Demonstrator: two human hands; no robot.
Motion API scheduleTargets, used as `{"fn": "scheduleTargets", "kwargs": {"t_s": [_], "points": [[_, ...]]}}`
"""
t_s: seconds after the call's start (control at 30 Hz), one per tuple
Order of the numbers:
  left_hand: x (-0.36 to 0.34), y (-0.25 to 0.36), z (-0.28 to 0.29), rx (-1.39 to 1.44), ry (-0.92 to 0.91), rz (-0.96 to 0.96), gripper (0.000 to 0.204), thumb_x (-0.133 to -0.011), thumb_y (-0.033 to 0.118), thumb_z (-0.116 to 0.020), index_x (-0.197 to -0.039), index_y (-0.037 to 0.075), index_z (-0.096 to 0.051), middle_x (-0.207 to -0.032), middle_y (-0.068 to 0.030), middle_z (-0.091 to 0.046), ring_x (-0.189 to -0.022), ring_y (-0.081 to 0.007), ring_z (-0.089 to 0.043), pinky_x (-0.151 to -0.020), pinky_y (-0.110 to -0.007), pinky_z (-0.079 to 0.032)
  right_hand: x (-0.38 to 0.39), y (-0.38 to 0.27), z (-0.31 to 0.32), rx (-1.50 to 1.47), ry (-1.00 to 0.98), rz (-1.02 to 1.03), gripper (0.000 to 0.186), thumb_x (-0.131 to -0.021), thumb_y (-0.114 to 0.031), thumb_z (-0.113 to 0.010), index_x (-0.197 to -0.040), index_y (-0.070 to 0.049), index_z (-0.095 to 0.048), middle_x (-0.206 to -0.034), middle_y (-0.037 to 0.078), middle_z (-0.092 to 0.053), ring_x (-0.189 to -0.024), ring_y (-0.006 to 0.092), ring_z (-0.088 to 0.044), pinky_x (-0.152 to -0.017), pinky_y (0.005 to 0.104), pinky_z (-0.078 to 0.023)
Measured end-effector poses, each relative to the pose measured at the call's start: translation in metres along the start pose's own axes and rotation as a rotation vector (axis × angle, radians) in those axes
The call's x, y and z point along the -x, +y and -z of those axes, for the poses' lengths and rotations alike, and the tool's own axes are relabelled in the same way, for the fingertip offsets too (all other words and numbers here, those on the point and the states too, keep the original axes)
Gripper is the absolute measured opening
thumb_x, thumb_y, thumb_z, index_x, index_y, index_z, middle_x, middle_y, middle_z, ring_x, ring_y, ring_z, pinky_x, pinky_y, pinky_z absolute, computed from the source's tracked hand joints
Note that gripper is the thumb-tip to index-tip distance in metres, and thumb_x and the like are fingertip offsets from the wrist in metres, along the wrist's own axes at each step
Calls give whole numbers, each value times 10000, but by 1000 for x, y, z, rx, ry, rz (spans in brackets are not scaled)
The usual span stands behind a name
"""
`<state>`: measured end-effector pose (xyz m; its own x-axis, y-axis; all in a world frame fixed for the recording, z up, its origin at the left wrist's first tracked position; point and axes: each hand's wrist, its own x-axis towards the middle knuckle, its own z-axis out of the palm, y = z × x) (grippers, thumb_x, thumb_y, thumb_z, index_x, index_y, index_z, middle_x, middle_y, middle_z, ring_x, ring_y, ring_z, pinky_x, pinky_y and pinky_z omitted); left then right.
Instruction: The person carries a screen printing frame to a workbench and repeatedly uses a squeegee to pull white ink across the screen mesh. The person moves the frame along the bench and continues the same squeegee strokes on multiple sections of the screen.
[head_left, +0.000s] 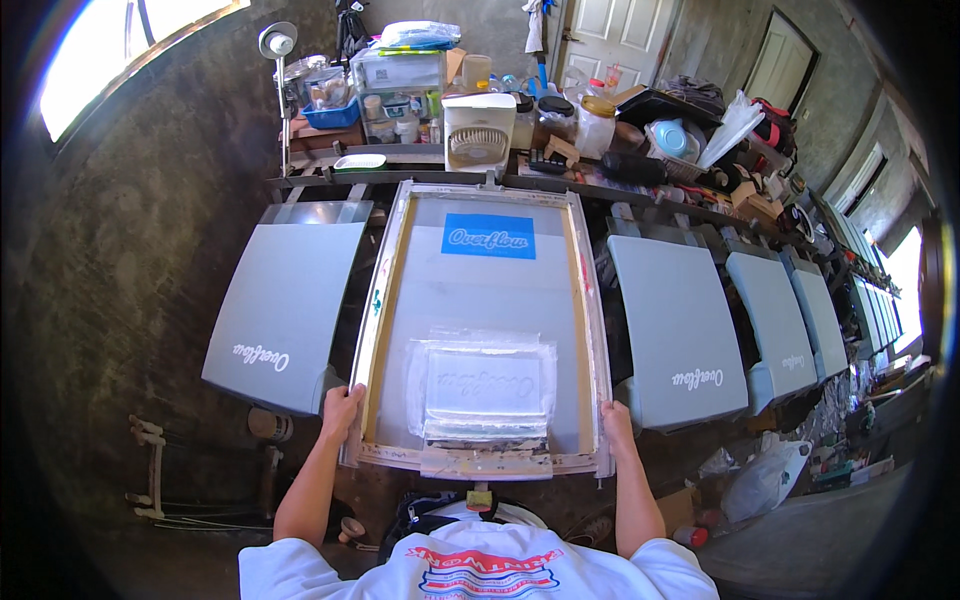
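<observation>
A wooden-framed printing screen (pixel 385 300) lies flat in front of me on a row of grey padded boards. My left hand (pixel 341 412) grips the frame's near left corner. My right hand (pixel 617 418) grips its near right corner. Inside the frame the grey mesh carries a blue rectangular patch (pixel 488 236) near the far end. White ink and a squeegee (pixel 484 430) sit at the near end, between my hands.
A grey board (pixel 285 300) with white lettering lies to the left, and several more (pixel 675 320) run off to the right. Behind the screen a cluttered table holds a small white fan (pixel 477 132), containers and bags. A white plastic bag (pixel 765 475) lies on the floor at the right.
</observation>
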<state>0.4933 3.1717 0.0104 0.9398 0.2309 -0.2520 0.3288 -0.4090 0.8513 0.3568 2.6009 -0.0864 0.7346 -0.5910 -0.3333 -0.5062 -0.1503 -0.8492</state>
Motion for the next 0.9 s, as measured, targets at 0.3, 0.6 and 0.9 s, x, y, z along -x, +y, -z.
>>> {"fn": "scheduleTargets", "kwargs": {"t_s": [0.3, 0.6, 0.9], "points": [[-6, -10, -11, -280, 116, -65, 508, -980, 415, -678, -942, -90, -715, -823, -245, -713, -774, -366, -698, -729, -488, -518, -12, 12, -6, 43, -23, 55, 299, -1001, -200, -520, -919, 75, -605, -796, 216, -633, -744, 338, -629, -702, 485, -477], [23, 12, -43, -665, 344, -704, 374, -871, 194, -726, -1179, -9, -662, -1221, -245, -666, -1212, -401, -597, -1057, -526, -427, 65, -81, -12, 582, 223, 873, 423, -929, -217, -690, -1276, 7, -599, -1281, 260, -583, -1169, 449, -575, -1004, 497, -481], [132, 67, -42, -638, -855, -859, 628, -715, 71, -708, -1318, 23, -538, -1306, -203, -559, -1289, -415, -505, -1118, -537, -370, 152, -110, -26, 544, -455, 1289, 520, -657, -141, -767, -1149, -3, -671, -1184, 185, -662, -1134, 353, -651, -972, 459, -547]]}}
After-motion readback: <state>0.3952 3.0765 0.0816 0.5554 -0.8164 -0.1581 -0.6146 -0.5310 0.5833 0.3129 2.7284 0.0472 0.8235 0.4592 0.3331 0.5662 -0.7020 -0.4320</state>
